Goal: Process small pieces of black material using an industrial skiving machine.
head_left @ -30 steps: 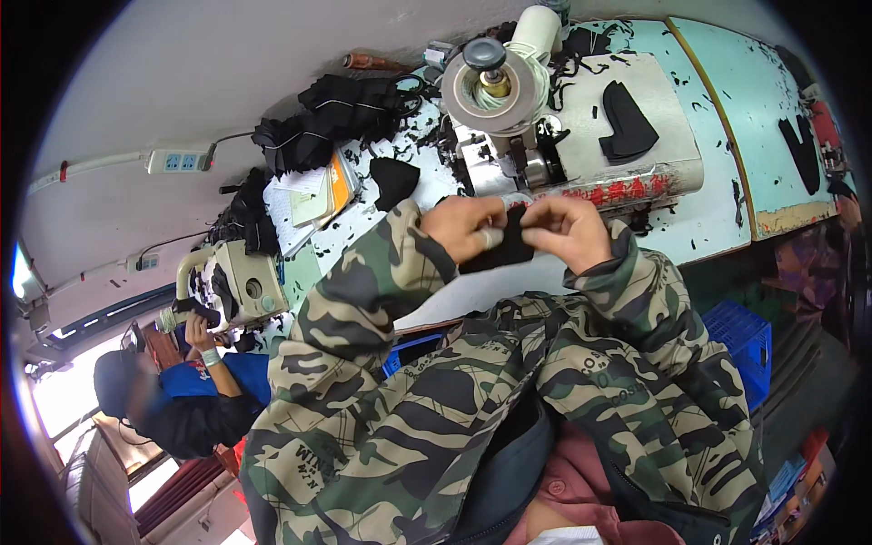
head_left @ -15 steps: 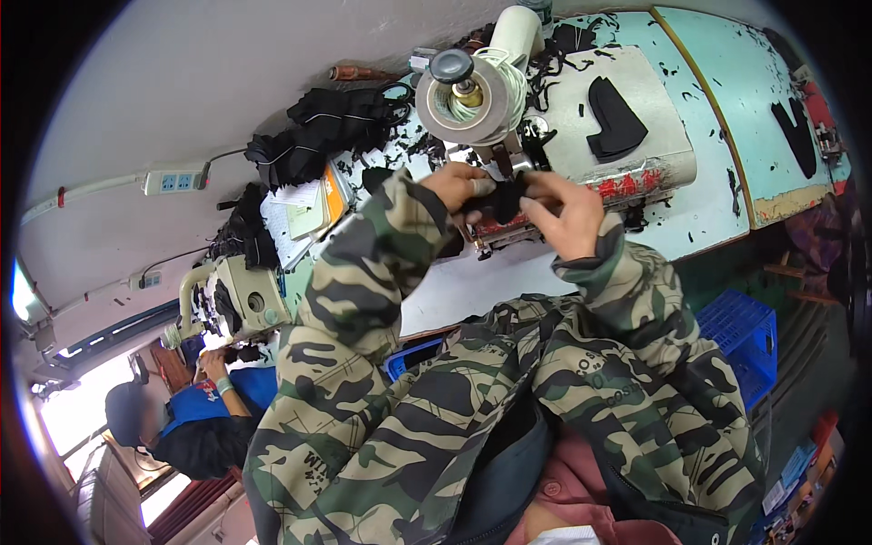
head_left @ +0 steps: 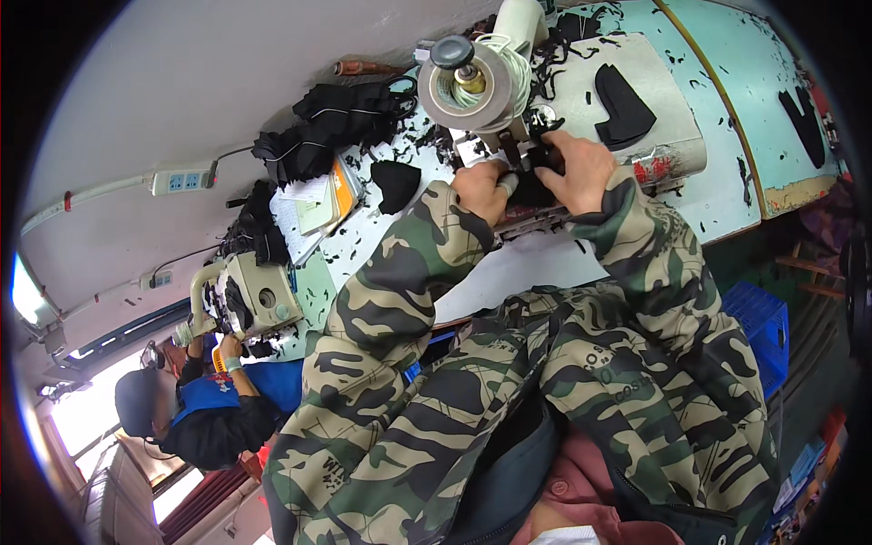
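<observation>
So our black cloth (head_left: 532,193) sits right between our left grip (head_left: 481,189) and right grip (head_left: 583,173), at the sewing machine (head_left: 674,123), neither side clearly nearer. Can't tell if we're pinching it or just pressing, tbh, and its long axis is hidden too.

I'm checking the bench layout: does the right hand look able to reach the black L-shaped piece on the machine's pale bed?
Probably yes: the black L-shaped piece lies just beyond the right hand, on the pale bed, with nothing visible between them, though the hand is at the black fabric.
</observation>
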The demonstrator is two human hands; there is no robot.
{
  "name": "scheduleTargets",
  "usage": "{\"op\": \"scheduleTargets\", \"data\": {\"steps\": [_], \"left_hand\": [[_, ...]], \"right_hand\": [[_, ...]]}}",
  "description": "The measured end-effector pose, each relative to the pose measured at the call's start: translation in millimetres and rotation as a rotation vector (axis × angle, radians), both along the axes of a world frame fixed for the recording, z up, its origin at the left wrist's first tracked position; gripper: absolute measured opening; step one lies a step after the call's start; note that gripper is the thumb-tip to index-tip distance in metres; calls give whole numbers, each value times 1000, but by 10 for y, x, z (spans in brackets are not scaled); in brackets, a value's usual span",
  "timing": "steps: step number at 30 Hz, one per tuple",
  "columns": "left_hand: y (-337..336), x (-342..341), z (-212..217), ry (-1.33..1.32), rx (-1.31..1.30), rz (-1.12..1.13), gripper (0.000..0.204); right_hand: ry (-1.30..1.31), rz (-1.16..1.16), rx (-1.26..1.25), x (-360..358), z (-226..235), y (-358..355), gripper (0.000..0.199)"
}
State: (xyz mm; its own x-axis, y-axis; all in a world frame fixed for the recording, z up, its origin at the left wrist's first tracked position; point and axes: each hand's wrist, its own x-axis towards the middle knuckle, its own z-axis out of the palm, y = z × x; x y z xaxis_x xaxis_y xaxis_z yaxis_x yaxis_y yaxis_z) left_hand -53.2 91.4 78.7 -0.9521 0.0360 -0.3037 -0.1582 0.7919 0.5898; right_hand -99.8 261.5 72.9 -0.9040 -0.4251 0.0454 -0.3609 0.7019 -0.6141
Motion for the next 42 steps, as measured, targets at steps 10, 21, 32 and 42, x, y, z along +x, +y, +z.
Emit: {"op": "scheduleTargets", "data": {"steps": [10, 21, 32, 42], "left_hand": [[-53, 84, 118, 60, -112, 129, 25], [-319, 57, 168, -238, 565, 369, 18], [-274, 255, 374, -522, 647, 265, 23], [-86, 78, 286, -281, 162, 271, 24]], "right_hand": [[-18, 12, -137, 35, 74, -151, 23], [-229, -82, -373, 283, -104, 74, 24], [-435, 50, -707, 107, 14, 136, 17], [-132, -36, -207, 202, 39, -3, 18]]}}
